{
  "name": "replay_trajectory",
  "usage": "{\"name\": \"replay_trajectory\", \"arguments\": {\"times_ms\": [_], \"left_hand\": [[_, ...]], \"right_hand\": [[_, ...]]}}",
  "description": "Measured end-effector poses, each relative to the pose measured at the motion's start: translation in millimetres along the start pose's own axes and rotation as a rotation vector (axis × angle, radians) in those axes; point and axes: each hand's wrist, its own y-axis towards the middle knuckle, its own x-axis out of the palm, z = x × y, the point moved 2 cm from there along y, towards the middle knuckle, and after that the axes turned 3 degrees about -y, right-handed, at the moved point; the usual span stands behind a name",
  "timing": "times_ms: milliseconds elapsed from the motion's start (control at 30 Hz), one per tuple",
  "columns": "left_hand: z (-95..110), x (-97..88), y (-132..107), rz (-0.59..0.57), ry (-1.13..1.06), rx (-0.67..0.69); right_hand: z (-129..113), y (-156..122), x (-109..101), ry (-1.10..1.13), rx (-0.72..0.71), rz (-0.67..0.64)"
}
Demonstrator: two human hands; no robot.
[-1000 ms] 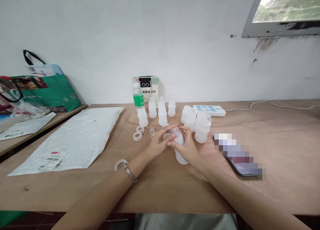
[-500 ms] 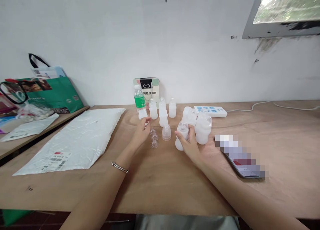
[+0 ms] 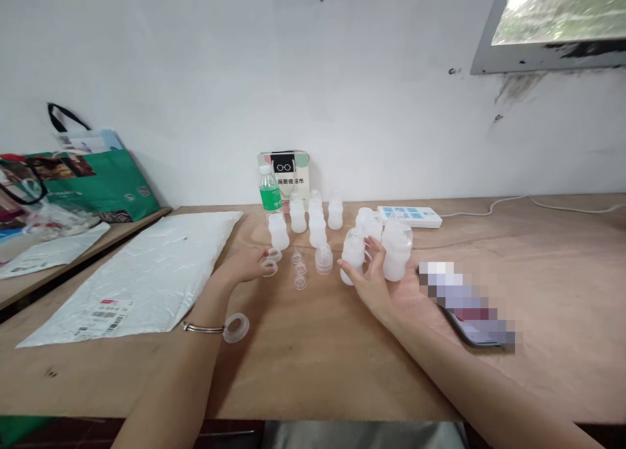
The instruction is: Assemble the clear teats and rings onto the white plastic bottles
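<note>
At the frosted screw rings (image 3: 274, 255) on the table is my left hand (image 3: 247, 265), its fingertips closed at the edge of the nearer ring. Another ring (image 3: 236, 328) lies by my left wrist. My right hand (image 3: 372, 281) has its thumb and fingers spread around a small frosted baby bottle (image 3: 351, 261), which stands upright under a clear dome top; a gap shows beside the fingers. Several clear nipples (image 3: 300, 282) lie in a short row between my hands. Beside them sits a clear dome cap (image 3: 323, 260).
More frosted baby bottles (image 3: 317, 231) stand at the back, with others (image 3: 397, 253) right of my right hand. A water bottle (image 3: 270, 191), paper bag (image 3: 298, 175), power strip (image 3: 411, 217), phone (image 3: 469, 312) and white mailing bag (image 3: 161, 273) surround them.
My left hand has moved left and toward me, to the rings. The bottle at my right hand now stands upright; it was gripped and tilted, and the fingers have loosened.
</note>
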Motion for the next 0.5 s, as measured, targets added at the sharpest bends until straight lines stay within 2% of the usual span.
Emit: {"name": "replay_trajectory", "arguments": {"times_ms": [100,200,267,333,367,433,500], "left_hand": [[-1.2,6.7,2.1,-0.027,0.059,-0.001],[4.0,3.1,-1.0,-0.029,0.079,-0.014],[12.5,-4.7,-8.0,-0.037,0.068,-0.009],[26.9,-11.2,-18.3,-0.105,-0.020,0.064],[36.4,-12.4,-24.0,-0.178,-0.105,0.135],[58.2,-9.9,-35.9,-0.400,-0.366,0.332],[76.6,-4.3,-44.8,-0.546,-0.568,0.444]], "right_hand": [[-9.0,-9.1,-5.3,-0.057,-0.046,0.057],[-24.7,-19.1,-11.6,-0.085,-0.257,0.189],[-35.8,-25.6,-12.2,-0.032,-0.391,0.198],[-44.3,-30.2,-7.7,0.038,-0.384,0.058],[-47.1,-31.9,-4.0,0.066,-0.328,-0.051],[-50.3,-34.9,4.0,0.115,-0.184,-0.272],[-51.5,-37.4,10.0,0.134,-0.107,-0.445]]}}
